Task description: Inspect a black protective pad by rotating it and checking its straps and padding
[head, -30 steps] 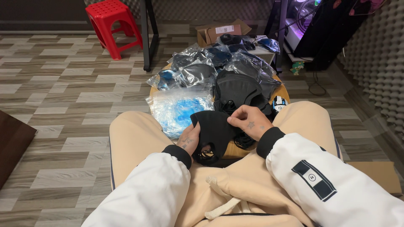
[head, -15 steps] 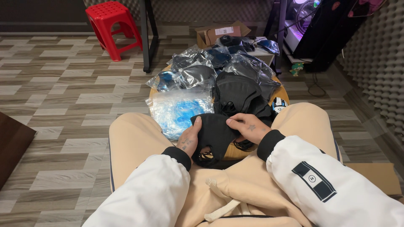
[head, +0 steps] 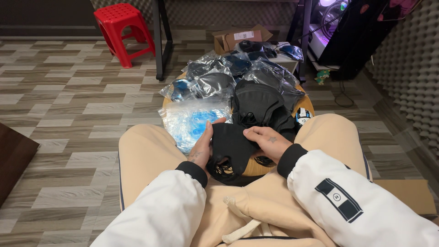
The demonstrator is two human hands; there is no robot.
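- My left hand (head: 203, 145) lies flat against the left edge of a black fabric mask (head: 231, 144), fingers together and extended, thumb up at the mask's top corner; it presses rather than clamps.
- My right hand (head: 267, 141) rests on the mask's right edge, fingertips curled onto the cloth; whether it pinches the fabric I cannot tell.
- The mask sits between both hands, over my lap in beige trousers (head: 146, 155), its long axis running away from me, its ear loops hanging at the near end. Both hands are equally near.
- Beyond it: a pile of loose black masks (head: 260, 103), a clear bag with blue contents (head: 194, 119), further bagged masks (head: 215, 82).
- Far background: red stool (head: 121, 29), cardboard box (head: 240, 37).
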